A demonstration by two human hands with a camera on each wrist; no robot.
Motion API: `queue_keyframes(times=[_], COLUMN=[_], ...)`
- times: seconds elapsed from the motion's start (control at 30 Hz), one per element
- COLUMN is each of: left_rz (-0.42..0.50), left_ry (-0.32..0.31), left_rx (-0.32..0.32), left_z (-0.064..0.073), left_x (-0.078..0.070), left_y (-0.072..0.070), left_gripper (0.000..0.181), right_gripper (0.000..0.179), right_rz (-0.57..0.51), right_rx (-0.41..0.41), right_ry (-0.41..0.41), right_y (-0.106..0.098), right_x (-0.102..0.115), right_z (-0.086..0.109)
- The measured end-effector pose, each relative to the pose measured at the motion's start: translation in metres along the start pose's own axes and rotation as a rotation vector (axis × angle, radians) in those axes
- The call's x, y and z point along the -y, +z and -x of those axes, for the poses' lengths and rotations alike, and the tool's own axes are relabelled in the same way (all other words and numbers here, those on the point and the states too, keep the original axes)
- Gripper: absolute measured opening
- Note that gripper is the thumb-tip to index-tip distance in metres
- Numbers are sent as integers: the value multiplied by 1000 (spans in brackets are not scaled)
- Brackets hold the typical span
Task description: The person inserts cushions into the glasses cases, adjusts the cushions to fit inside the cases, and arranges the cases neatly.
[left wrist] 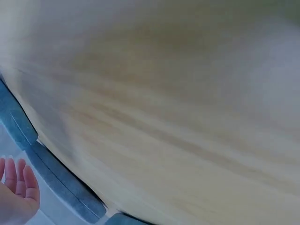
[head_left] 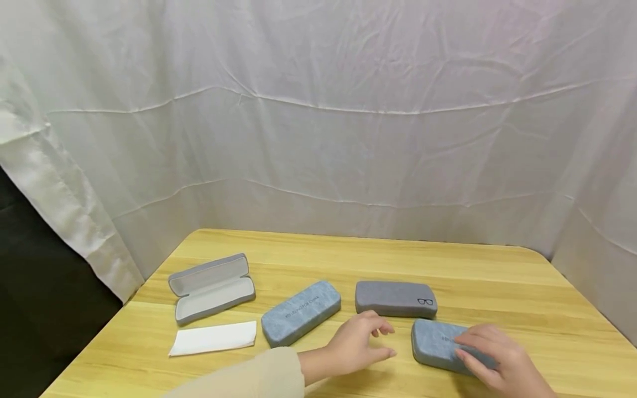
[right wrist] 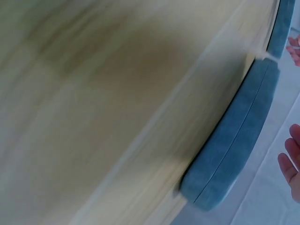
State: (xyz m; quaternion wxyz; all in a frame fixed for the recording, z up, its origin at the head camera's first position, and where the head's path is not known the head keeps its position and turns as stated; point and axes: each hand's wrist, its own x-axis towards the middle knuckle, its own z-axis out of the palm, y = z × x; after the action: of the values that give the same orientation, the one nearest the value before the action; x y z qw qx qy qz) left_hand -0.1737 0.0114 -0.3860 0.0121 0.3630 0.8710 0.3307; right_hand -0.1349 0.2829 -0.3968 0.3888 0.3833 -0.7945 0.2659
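A closed blue glasses case [head_left: 435, 344] lies at the front right, dark lettering on its lid. Over its right part is my right hand [head_left: 505, 356], thumb and fingers apart. The right wrist view shows this hand [right wrist: 293, 161] clear of the blue case [right wrist: 234, 136], with nothing gripped. My left hand [head_left: 350, 341] hovers at the front middle, fingers spread and loosely bent, holding nothing. It is left of that case and just in front of a closed grey glasses case [head_left: 393, 297] with a glasses mark. Another blue glasses case [head_left: 301, 314] lies slantwise left of it.
At the left, a grey glasses case [head_left: 214, 290] stands with its lid raised and a pale lining showing. A folded white paper or cloth [head_left: 214, 338] lies in front of it. The wooden table [head_left: 318, 254] ends at a hanging white curtain [head_left: 318, 149].
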Motion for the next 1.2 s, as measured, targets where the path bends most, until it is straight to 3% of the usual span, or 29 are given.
queue_keyframes(times=[0.17, 0.37, 0.5, 0.67, 0.8, 0.97, 1.2], left_rz=[-59, -61, -52, -62, -19, 19, 33], left_ry=[89, 163, 168, 169, 148, 124, 91], left_rx=[-35, -40, -44, -87, -87, -84, -145], left_z=[18, 39, 52, 67, 77, 91, 108], left_x=[-1, -4, -1, 6, 10, 17, 31], left_y=[-8, -19, -28, -38, -47, -59, -73], left_gripper=[24, 23, 23, 22, 22, 24, 24], right_gripper=[27, 15, 34, 31, 41, 36, 31], right_rz=[-46, -28, -21, -27, -91, -148, -226], right_rx=[-41, 8, 65, 107, 98, 123, 164], right_ry=[-67, 8, 45, 42, 48, 40, -23], right_y=[16, 28, 35, 45, 54, 67, 88], right_x=[7, 24, 36, 48, 56, 66, 78], right_z=[-5, -4, -8, -13, -16, -26, -42])
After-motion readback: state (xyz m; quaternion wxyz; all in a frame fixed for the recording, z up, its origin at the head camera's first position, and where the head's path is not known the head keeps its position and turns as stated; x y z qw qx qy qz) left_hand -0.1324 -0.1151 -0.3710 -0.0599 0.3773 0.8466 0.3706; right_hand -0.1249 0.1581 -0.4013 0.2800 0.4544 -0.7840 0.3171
